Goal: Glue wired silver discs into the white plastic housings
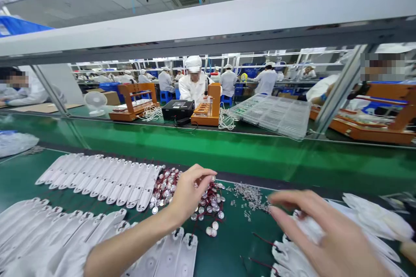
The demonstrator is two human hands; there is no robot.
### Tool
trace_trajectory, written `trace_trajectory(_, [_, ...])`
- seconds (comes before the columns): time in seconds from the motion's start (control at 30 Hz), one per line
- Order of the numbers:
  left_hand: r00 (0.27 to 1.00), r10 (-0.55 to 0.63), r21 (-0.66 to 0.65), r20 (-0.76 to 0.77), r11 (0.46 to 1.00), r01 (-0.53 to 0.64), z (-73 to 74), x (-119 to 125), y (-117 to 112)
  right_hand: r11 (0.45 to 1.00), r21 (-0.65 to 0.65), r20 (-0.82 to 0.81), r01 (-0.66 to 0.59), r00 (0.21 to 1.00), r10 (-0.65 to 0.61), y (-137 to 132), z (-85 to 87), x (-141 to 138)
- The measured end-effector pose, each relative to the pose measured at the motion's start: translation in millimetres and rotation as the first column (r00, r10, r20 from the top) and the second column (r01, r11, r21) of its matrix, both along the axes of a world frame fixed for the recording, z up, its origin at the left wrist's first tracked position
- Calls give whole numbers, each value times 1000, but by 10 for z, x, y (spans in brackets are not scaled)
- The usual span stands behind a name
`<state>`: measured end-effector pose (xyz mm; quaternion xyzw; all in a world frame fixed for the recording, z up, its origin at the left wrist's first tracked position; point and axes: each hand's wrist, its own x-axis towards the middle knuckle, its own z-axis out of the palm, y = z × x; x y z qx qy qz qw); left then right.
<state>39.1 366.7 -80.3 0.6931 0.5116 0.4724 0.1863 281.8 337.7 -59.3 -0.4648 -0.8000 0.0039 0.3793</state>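
Note:
My left hand (190, 192) reaches over a heap of small round silver discs (201, 210) with red wires. Its thumb and forefinger are pinched together, with one silver disc (213, 178) at their tips. Slightly blurred, my right hand (328, 229) is at the right, by a scatter of tiny clear pieces (250, 195). Thumb and forefinger come close together there; what is between them is too small to make out. Below that hand lie white plastic shells (286, 249) with red wires, partly hidden by it.
Long white shells (107, 179) stand in a row at the left, with more white shells (61, 233) nearer me. A green divider (156, 145) runs behind the bench. Beyond it are orange fixtures (206, 114), a clear tray (276, 114), a fan (95, 103) and several people in white.

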Motion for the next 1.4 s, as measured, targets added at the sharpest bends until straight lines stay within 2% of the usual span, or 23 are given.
trace_trajectory(0.07, [989,-42,-111,139,992,58,77,110,-116,988,-141,-115,-60,992,44,35,59,-342])
trace_trajectory(0.17, [955,-74,-227,287,963,143,172,240,-270,935,-294,-256,-197,959,122,62,-29,-631])
trace_trajectory(0.23, [954,-86,-262,287,951,164,193,296,-345,944,-245,-273,-221,950,152,34,-132,-645])
trace_trajectory(0.27, [960,-93,-271,263,948,166,186,320,-374,961,-178,-252,-210,954,162,8,-178,-618])
trace_trajectory(0.33, [974,-118,-278,192,946,170,139,363,-419,984,5,-181,-176,968,174,-61,-248,-542])
trace_trajectory(0.4, [979,-171,-283,114,939,197,62,388,-445,977,123,-104,-175,977,188,-131,-286,-461])
trace_trajectory(0.5, [961,-260,-366,-92,906,210,-75,339,-428,971,188,-63,-147,985,161,-191,-312,-266])
trace_trajectory(0.57, [898,-273,-426,-345,898,110,-171,241,-378,980,182,-44,-74,995,84,-185,-333,-25])
trace_trajectory(0.63, [783,-261,-438,-564,899,-17,-271,128,-316,989,146,25,10,1000,-14,-162,-366,283])
trace_trajectory(0.67, [733,-262,-439,-628,897,-56,-322,80,-286,989,140,66,44,996,-54,-157,-387,433])
trace_trajectory(0.73, [687,-280,-454,-671,887,-82,-418,18,-237,983,132,90,127,986,-139,-184,-436,662])
trace_trajectory(0.83, [688,-313,-482,-655,874,-61,-528,0,-192,966,26,38,258,965,-258,-319,-529,731])
trace_trajectory(0.9, [698,-329,-488,-636,872,-33,-562,0,-177,945,-82,27,318,948,-317,-432,-609,640])
trace_trajectory(0.97, [710,-329,-470,-623,883,-3,-563,-15,-168,932,-125,47,341,940,-338,-532,-699,535])
trace_trajectory(1.2, [786,-204,-311,-584,950,15,-466,-159,-121,946,-5,116,325,939,-322,-709,-984,482])
trace_trajectory(1.4, [845,-168,-233,-508,971,53,-391,-185,-98,931,22,167,364,917,-363,-741,-1057,464])
